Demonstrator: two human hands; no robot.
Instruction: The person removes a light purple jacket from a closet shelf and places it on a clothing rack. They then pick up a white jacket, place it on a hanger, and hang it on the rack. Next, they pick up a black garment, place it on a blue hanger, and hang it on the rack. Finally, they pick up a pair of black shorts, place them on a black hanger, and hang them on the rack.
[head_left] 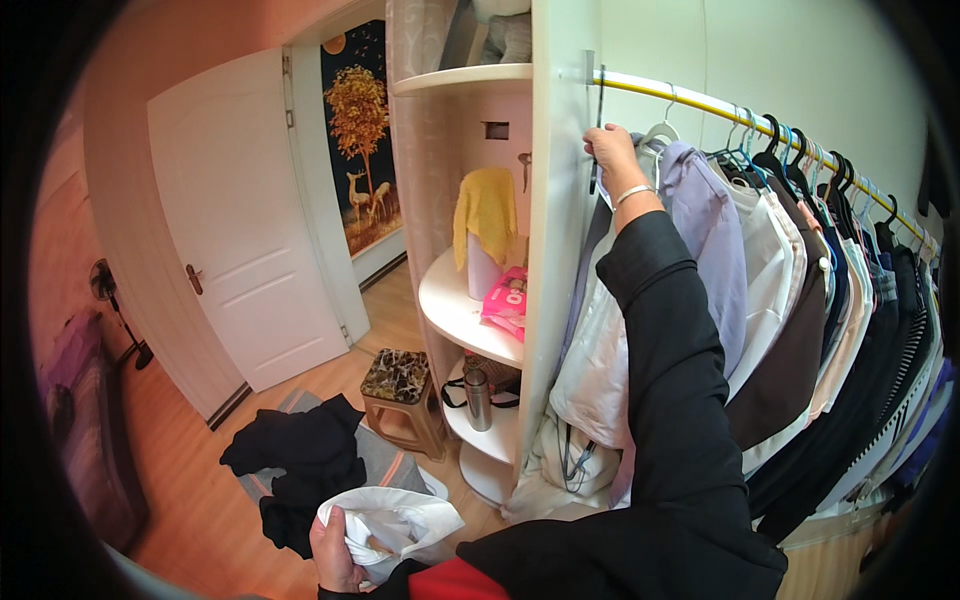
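Observation:
My left hand (338, 552) is closed on a white garment (425, 515), its fingers gripping the bunched edge around an opening. My right arm reaches up to the near end of the clothes rail (690, 95). There my right hand (615, 155) has its fingers closed beside a thin dark upright piece (600, 100), perhaps a hanger seen edge-on. What lies between those fingers cannot be made out. Just right of that hand, a white hanger (660, 132) carries a lavender garment (705, 205). Pale clothes (595, 375) hang below the hand, partly behind my sleeve.
Many clothes (840, 300) hang along the rail. Left of it stand white corner shelves (470, 75) with a yellow cloth (485, 215), pink package (508, 300) and metal flask (478, 400). A stool (405, 390), dark clothes (300, 450) on a grey mat and a white door (245, 220) are farther left.

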